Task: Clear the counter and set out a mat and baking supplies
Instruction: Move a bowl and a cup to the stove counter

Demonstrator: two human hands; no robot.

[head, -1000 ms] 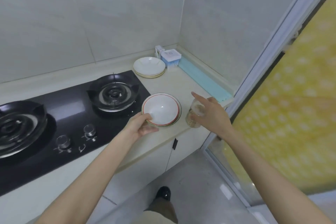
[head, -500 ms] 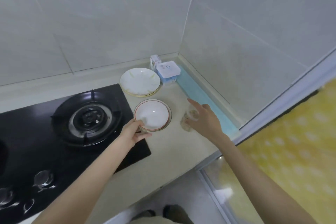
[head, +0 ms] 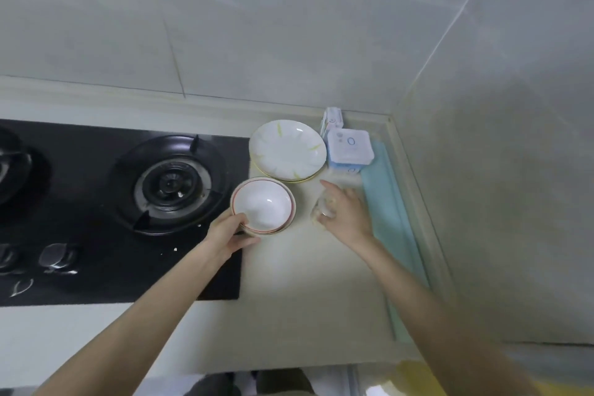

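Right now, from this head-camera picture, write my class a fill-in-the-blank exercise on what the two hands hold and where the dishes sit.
The left hand grips the red-rimmed bowl by its ___.
The right hand holds a clear glass to the ___ of that bowl.
The white plates sit beside a white and ___ box.
Missing words: rim, right, blue.

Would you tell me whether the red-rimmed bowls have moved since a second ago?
Yes. The red-rimmed bowls, held by the left hand, moved back toward the white plates, closing the gap.
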